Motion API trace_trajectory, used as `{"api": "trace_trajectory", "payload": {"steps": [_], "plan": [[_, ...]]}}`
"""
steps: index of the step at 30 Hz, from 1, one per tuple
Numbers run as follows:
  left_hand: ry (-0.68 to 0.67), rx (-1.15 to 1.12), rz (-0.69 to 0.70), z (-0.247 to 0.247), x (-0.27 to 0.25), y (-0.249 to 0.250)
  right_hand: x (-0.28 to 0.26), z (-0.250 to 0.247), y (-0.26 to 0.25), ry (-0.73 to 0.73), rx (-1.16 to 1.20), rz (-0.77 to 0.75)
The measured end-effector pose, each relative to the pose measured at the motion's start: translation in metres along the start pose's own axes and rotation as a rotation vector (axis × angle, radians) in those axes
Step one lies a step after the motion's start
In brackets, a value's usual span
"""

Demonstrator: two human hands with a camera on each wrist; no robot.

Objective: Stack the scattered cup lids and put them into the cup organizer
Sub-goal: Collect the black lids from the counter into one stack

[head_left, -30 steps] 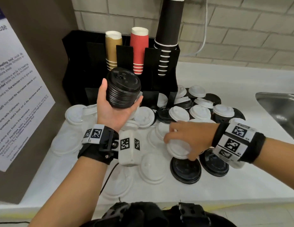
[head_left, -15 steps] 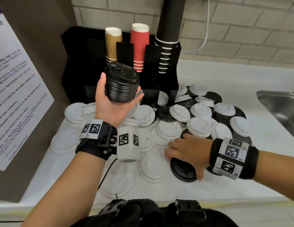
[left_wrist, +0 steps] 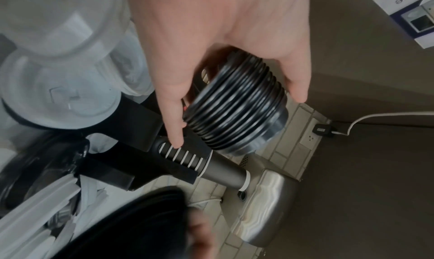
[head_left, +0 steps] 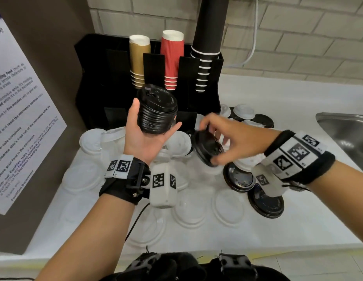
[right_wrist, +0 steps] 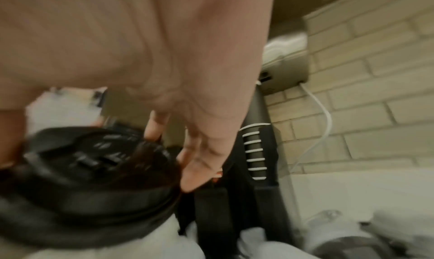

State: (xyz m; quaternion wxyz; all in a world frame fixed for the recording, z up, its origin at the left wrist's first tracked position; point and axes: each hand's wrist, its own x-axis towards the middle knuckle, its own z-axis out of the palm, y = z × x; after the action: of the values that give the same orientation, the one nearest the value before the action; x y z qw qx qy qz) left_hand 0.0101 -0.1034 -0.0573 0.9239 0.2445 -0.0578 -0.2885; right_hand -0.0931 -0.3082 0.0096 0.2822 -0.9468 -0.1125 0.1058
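A: Left hand [head_left: 145, 136] is cupping the black stack [head_left: 157, 110] from below, thumb and fingers curled round its sides, holding it up in front of the organizer [head_left: 99, 82]. Right hand [head_left: 235, 138] is pinching one black lid [head_left: 208, 148] by its rim, tilted, just beside the stack.

B: Progress?

A: Partway, by the look of it. One black stack is building in the hand; nothing from it is sitting in the organizer yet. Two black lids [head_left: 239, 178] are lying on the counter [head_left: 298, 220] near the right wrist, more black ones are showing behind the hand, and white lids [head_left: 93, 138] and clear lids [head_left: 228, 207] are lying scattered, unstacked.

B: Trouble spots?

A: The organizer's lower slots are sitting behind both hands, so their contents are hidden. The right wrist view is blurring; only the lid top and fingertips [right_wrist: 195, 177] are reading. Clear lids are washing out against the white counter, so a count is not possible.
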Motion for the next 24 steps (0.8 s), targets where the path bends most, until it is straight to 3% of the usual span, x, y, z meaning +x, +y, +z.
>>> {"api": "trace_trajectory", "payload": {"steps": [3, 6, 24], "plan": [[0.021, 0.034, 0.013, 0.002, 0.000, -0.006, 0.013, -0.012, -0.012, 0.248, 0.200, -0.069], [-0.006, 0.086, 0.001, 0.006, -0.002, -0.012, 0.025, -0.017, -0.023, 0.358, 0.232, -0.119], [-0.001, 0.068, -0.057, 0.005, -0.010, -0.018, 0.046, -0.020, -0.027, 0.347, 0.193, -0.125]]}}
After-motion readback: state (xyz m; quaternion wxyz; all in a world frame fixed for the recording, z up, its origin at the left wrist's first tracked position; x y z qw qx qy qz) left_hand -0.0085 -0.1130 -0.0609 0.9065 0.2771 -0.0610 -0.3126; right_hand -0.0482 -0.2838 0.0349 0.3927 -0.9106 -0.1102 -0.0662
